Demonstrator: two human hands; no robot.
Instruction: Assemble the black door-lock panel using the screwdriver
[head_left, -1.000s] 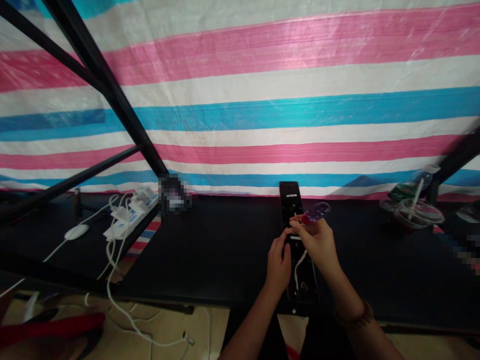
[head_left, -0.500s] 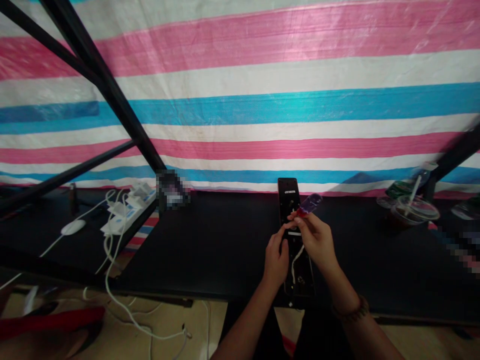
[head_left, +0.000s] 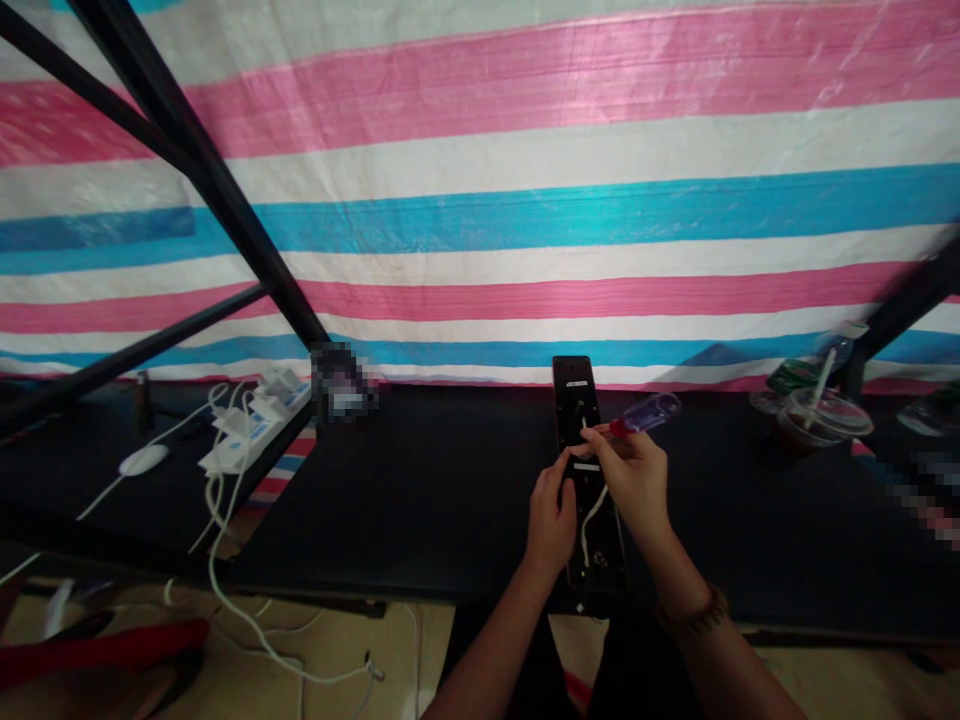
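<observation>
A long black panel, possibly a door lock body, lies on the black table, with a white wire running along its lower half. My left hand grips the panel's middle, its fingers around the near edge. My right hand is shut on a screwdriver with a translucent purple handle and a red collar. The screwdriver's tip is hidden by my fingers, just over the panel. A beaded bracelet circles my right wrist.
A white power strip with plugged-in adapters and white cables sits at left. Black frame bars cross the striped tarpaulin. A plastic cup with straw and a bottle stand at right.
The screwdriver handle has swung to the right and lies flatter than before. Both hands stay on the panel area, and the view has shifted slightly.
</observation>
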